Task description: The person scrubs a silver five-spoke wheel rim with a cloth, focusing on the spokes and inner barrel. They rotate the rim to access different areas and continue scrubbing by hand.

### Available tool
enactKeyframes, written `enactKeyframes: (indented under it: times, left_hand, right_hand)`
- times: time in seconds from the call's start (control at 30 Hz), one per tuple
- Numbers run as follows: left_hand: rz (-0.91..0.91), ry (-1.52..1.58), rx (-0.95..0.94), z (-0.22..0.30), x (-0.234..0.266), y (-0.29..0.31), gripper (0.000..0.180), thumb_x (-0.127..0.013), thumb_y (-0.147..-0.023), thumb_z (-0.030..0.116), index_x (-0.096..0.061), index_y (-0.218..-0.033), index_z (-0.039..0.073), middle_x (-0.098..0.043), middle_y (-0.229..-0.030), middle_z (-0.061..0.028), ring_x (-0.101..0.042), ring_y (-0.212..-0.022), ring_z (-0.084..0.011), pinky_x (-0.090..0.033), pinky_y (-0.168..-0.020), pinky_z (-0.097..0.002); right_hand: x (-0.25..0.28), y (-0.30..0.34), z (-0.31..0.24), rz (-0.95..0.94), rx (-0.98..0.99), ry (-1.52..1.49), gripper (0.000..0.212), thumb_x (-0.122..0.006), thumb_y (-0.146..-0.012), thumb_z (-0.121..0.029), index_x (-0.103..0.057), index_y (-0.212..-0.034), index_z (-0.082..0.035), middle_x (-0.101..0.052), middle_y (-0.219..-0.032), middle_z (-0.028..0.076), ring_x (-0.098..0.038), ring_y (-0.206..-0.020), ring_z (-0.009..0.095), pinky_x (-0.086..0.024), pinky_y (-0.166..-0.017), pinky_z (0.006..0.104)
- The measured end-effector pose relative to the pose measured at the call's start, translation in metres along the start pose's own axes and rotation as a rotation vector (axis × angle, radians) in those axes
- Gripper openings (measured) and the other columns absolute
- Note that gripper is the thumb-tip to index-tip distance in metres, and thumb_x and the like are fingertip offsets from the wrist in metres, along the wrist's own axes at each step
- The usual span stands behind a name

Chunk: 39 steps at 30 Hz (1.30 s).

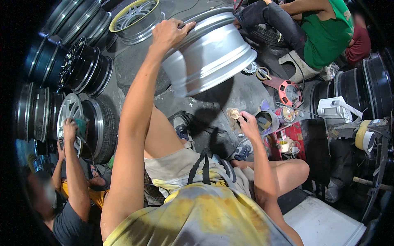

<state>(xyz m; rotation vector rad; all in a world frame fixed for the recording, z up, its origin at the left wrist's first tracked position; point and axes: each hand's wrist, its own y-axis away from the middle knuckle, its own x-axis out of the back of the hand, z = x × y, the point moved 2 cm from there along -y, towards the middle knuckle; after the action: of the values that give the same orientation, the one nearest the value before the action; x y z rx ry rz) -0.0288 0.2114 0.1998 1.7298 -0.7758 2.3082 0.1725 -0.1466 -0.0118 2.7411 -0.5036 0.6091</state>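
Observation:
My left hand (pixel 170 33) grips the upper edge of a silver wheel rim (pixel 209 53), thumb over the lip. The rim is tilted on its side in front of me, its smooth barrel facing me. Lower right of it, the fingers of my right hand (pixel 248 124) pinch a small beige piece (pixel 233 113); its exact kind is not clear. Just right of that hand stands an open, stained can (pixel 266 122), with a second container (pixel 286 115) beside it.
Wheel rims (pixel 86 67) crowd the left, more (pixel 369 88) the right. A yellow-edged rim (pixel 135 18) lies ahead. At lower left, a co-worker's hand (pixel 70 130) works on another wheel. A person in green (pixel 328 37) sits at upper right. A red round tool (pixel 290 93) and cable lie nearby.

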Motion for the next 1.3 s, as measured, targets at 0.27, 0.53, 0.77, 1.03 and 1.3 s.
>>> enactKeyframes:
  times: [0.27, 0.53, 0.77, 1.03, 1.3]
  left_hand:
    - [-0.207, 0.024, 0.008, 0.015, 0.009, 0.014, 0.065, -0.054, -0.095, 0.068, -0.081, -0.103, 0.009, -0.076, -0.091, -0.0226, -0.073, -0.096, -0.0417, -0.056, -0.089, -0.0507]
    - [-0.174, -0.005, -0.062, 0.043, -0.013, 0.0, 0.064, -0.052, -0.099, 0.062, -0.079, -0.102, 0.003, -0.075, -0.092, -0.0244, -0.072, -0.096, -0.0442, -0.056, -0.088, -0.0524]
    - [-0.212, 0.206, -0.325, 0.105, -0.037, 0.031, 0.056, -0.059, -0.098, 0.051, -0.076, -0.083, 0.0, -0.069, -0.075, -0.0282, -0.07, -0.078, -0.0472, -0.056, -0.076, -0.0529]
    - [-0.28, 0.302, -0.495, 0.156, -0.071, 0.055, 0.045, -0.064, -0.096, 0.037, -0.068, -0.076, -0.003, -0.056, -0.058, -0.0244, -0.054, -0.053, -0.0402, -0.047, -0.058, -0.0482]
    - [-0.348, 0.202, -0.607, 0.188, -0.101, 0.099, 0.034, -0.067, -0.093, 0.032, -0.072, -0.083, -0.001, -0.066, -0.068, -0.0258, -0.067, -0.068, -0.0456, -0.054, -0.068, -0.0539]
  right_hand:
    - [-0.015, -0.004, 0.017, -0.062, -0.062, 0.013, 0.021, -0.058, -0.093, -0.02, -0.067, -0.098, -0.001, -0.062, -0.079, 0.016, -0.059, -0.074, 0.022, -0.048, -0.072, 0.0363]
    - [-0.02, -0.008, 0.038, -0.052, -0.009, 0.065, 0.02, -0.058, -0.093, -0.019, -0.067, -0.099, -0.001, -0.064, -0.079, 0.015, -0.058, -0.075, 0.019, -0.049, -0.073, 0.0364]
    - [-0.02, -0.009, 0.035, -0.018, -0.047, 0.032, 0.017, -0.056, -0.09, -0.018, -0.066, -0.093, -0.004, -0.065, -0.085, 0.027, -0.063, -0.086, 0.048, -0.048, -0.076, 0.0513]
    - [-0.012, 0.006, 0.04, 0.07, 0.024, 0.069, 0.02, -0.056, -0.091, -0.016, -0.069, -0.095, -0.001, -0.067, -0.092, 0.03, -0.064, -0.096, 0.05, -0.051, -0.082, 0.0526]
    - [0.04, 0.016, 0.065, -0.022, -0.127, 0.271, 0.024, -0.058, -0.091, -0.021, -0.073, -0.104, -0.006, -0.071, -0.098, 0.027, -0.068, -0.099, 0.046, -0.052, -0.088, 0.051]
